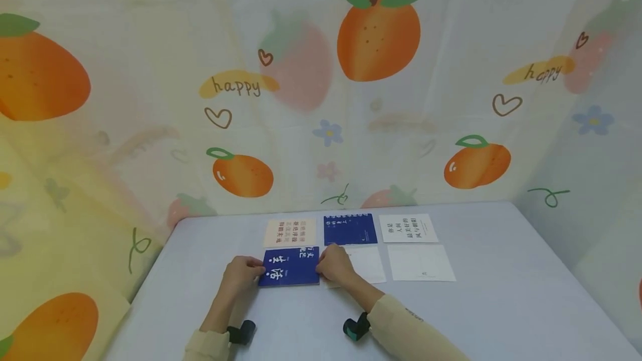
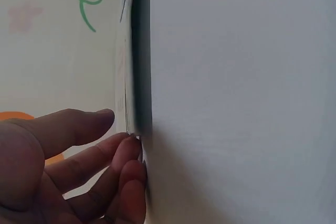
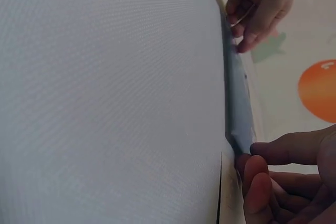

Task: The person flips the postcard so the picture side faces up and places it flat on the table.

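A dark blue card (image 1: pixel 289 266) with white Chinese characters lies at the front left of two rows of cards. My left hand (image 1: pixel 242 273) holds its left edge, thumb on the upper side. The right hand (image 1: pixel 335 265) pinches the opposite edge; in the right wrist view its thumb is above the card (image 3: pixel 241 108) and its curled fingers are low beside the edge. Seen from the left wrist, the left fingertips meet the corner of the card (image 2: pixel 137 77). A white card (image 1: pixel 366 265) is partly hidden behind the right hand.
Behind lie a cream card (image 1: pixel 290 232) with reddish characters, another blue card (image 1: pixel 351 229) and a white card (image 1: pixel 408 228) with dark characters. A mostly plain white card (image 1: pixel 421 263) is at the front right. A fruit-printed curtain (image 1: pixel 301 127) surrounds the white table (image 1: pixel 506 316).
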`<state>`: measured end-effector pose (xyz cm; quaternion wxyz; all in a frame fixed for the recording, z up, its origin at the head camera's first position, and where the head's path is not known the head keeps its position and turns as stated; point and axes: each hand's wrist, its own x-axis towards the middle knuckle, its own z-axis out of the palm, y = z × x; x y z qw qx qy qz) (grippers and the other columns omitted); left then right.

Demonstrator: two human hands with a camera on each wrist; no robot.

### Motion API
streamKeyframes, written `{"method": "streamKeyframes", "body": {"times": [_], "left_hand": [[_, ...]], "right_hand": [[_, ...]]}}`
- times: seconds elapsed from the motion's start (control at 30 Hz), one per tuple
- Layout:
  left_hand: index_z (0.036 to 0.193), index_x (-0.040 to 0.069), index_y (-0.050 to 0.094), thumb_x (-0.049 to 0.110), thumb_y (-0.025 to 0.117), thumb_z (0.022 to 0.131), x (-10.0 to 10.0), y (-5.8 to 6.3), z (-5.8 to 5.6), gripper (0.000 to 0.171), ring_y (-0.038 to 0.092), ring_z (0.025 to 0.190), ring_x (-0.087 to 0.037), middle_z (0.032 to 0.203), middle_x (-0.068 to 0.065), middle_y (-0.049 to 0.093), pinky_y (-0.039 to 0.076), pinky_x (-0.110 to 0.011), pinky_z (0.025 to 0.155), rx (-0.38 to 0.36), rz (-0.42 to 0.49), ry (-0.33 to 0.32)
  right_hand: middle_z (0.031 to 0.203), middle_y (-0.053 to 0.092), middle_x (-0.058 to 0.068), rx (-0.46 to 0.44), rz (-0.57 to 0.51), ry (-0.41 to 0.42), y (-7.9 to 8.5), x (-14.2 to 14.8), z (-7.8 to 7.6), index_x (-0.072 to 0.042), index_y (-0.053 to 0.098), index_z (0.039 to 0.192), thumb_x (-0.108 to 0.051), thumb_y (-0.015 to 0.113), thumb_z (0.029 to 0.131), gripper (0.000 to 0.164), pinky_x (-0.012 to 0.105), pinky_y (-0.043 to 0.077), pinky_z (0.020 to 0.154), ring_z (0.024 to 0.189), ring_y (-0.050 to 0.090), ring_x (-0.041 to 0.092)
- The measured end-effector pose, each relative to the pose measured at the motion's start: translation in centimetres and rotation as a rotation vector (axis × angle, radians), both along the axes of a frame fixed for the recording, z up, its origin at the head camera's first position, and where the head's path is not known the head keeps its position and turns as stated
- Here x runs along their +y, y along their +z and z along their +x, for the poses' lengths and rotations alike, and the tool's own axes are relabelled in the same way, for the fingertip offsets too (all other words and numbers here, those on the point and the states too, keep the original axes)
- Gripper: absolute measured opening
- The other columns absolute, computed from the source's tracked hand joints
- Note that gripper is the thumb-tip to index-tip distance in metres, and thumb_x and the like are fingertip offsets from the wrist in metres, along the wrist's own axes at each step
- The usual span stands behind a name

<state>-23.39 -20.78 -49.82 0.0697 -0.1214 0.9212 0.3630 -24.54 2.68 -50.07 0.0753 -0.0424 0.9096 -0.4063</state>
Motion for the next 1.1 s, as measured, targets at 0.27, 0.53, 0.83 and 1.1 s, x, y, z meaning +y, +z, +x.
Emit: {"method": "streamKeyframes", "body": {"times": [0.27,0.53,0.83,1.1], "left_hand": [[0.100,-0.006,0.068,0.014,0.065,0.089,0.2,0.3,0.1,0.023,0.064,0.083,-0.026,0.091,-0.017,0.070,0.053,-0.039,0.071,-0.011,-0.022,0.007],[0.098,-0.005,0.069,0.018,0.063,0.091,0.3,0.5,-0.4,0.025,0.062,0.080,-0.025,0.089,-0.015,0.070,0.051,-0.035,0.068,-0.002,-0.060,0.003],[0.098,-0.002,0.071,0.019,0.064,0.092,3.1,0.5,0.2,0.023,0.064,0.079,-0.021,0.089,-0.013,0.072,0.054,-0.038,0.071,0.093,-0.027,-0.015],[0.094,0.003,0.073,0.019,0.067,0.089,6.7,0.5,0.3,0.018,0.065,0.080,-0.020,0.089,-0.009,0.073,0.054,-0.039,0.072,0.127,0.021,-0.094]], "right_hand": [[0.063,0.065,0.007,-0.043,-0.062,0.026,0.4,0.5,0.2,0.006,0.072,0.080,0.002,0.072,0.076,0.007,0.021,0.042,0.047,0.052,0.055,0.014],[0.069,0.066,0.007,-0.092,-0.103,0.012,0.3,1.1,0.4,0.008,0.071,0.097,-0.006,0.073,0.080,0.021,0.020,0.044,0.050,0.056,0.058,0.013],[0.069,0.065,0.005,-0.087,-0.167,0.060,1.3,3.5,0.4,0.004,0.071,0.102,-0.013,0.071,0.085,0.024,0.022,0.046,0.050,0.053,0.054,0.011],[0.079,0.070,0.013,-0.070,-0.184,0.072,2.6,5.6,0.7,0.003,0.072,0.102,-0.016,0.069,0.088,0.023,0.025,0.049,0.053,0.056,0.057,0.013]]}}
